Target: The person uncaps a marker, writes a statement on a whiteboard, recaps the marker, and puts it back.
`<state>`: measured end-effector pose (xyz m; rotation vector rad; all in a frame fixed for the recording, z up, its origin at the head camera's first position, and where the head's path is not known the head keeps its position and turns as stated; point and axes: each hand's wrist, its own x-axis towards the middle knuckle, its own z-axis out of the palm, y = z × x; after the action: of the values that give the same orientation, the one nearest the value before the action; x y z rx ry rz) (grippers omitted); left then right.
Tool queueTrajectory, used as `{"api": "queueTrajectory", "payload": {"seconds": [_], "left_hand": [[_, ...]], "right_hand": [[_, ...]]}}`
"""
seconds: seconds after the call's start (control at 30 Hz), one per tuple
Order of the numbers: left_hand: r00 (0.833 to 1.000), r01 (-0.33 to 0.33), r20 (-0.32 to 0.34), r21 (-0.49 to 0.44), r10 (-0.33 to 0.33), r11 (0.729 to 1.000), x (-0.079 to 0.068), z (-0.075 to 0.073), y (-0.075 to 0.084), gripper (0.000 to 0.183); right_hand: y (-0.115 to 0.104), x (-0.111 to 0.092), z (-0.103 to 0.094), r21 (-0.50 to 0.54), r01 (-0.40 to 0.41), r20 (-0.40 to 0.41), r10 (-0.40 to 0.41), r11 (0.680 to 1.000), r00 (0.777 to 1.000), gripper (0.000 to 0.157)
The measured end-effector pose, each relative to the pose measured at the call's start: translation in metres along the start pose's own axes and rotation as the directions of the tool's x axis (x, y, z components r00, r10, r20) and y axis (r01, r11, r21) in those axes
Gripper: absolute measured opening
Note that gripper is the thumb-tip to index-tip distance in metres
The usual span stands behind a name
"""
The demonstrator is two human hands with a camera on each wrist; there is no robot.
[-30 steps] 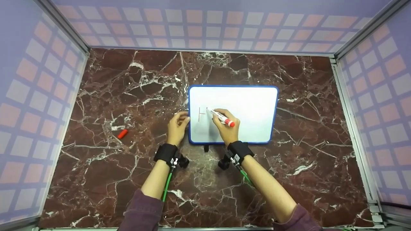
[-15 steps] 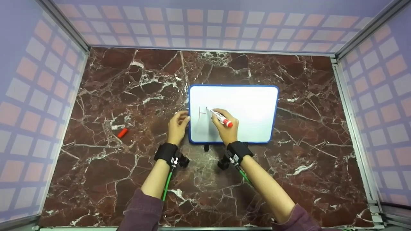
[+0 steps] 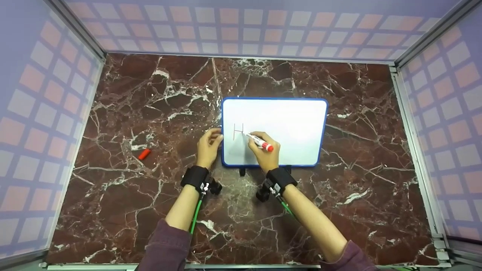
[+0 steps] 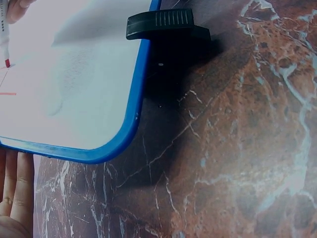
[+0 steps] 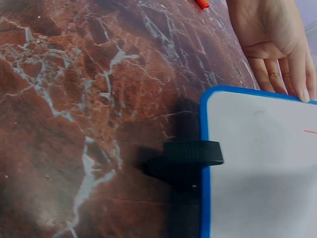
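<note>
"Dark red marbled counter (image 3: 113, 210), walls with pink and white squares (image 3: 229, 34) on three sides. Position of the marker (image 3: 258, 141)?"

"Over the left half of the whiteboard (image 3: 297, 124), gripped between thumb and fingers of the right hand (image 3: 267, 154)."

"Orientation?"

"Long axis diagonal in the head view. Writing end points far left; red butt end points near right, toward the person. Left wrist view: red tip (image 4: 7, 63) appears to touch the board."

"Marks?"

"Thin red strokes (image 3: 234, 131): two uprights joined by a crossbar, roughly an H. Right upright is shorter; the tip sits by its lower end."

"Left hand (image 3: 208, 148)?"

"Holding the whiteboard's left edge. Right wrist view shows thumb at the blue rim, fingertips hidden behind it; pressure cannot be told."

"Other items?"

"Red cap (image 3: 144, 154) lies on the counter, well left of the board, its long axis slanting from near left to far right. Black clips (image 3: 242, 172) at the whiteboard's near edge. Each wrist wears a black band (image 3: 195, 178)."
</note>
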<state>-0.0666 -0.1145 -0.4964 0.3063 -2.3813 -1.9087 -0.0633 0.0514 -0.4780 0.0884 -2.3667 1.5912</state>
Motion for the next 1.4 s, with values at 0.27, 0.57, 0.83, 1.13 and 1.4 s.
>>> {"api": "queueTrajectory", "payload": {"seconds": [0.27, 0.57, 0.83, 1.13, 1.4], "left_hand": [[0.999, -0.043, 0.007, 0.011, 0.043, 0.999, 0.001, -0.001, 0.000, 0.026], [1.000, -0.027, -0.002, -0.003, 0.027, 1.000, 0.006, 0.003, -0.016, 0.027], [1.000, -0.015, -0.022, 0.023, 0.015, 1.000, 0.016, 0.007, -0.040, 0.027], [0.999, -0.036, -0.015, 0.029, 0.036, 0.999, 0.014, 0.006, -0.038, 0.027], [1.000, -0.019, -0.016, 0.036, 0.019, 0.999, 0.012, 0.005, -0.030, 0.026]], "right_hand": [[0.006, -0.009, 0.000, 0.021, -0.016, 0.029, 0.016, 1.000, 0.999, 0.012], [0.008, -0.015, 0.000, 0.024, -0.007, 0.024, 0.007, 1.000, 1.000, 0.011], [0.005, -0.006, -0.004, 0.043, -0.015, -0.036, 0.016, 0.999, 0.999, 0.010], [0.004, -0.005, -0.005, 0.030, -0.010, -0.025, 0.011, 1.000, 1.000, 0.011], [0.006, -0.004, -0.005, 0.018, -0.014, -0.028, 0.015, 1.000, 1.000, 0.011]]}}
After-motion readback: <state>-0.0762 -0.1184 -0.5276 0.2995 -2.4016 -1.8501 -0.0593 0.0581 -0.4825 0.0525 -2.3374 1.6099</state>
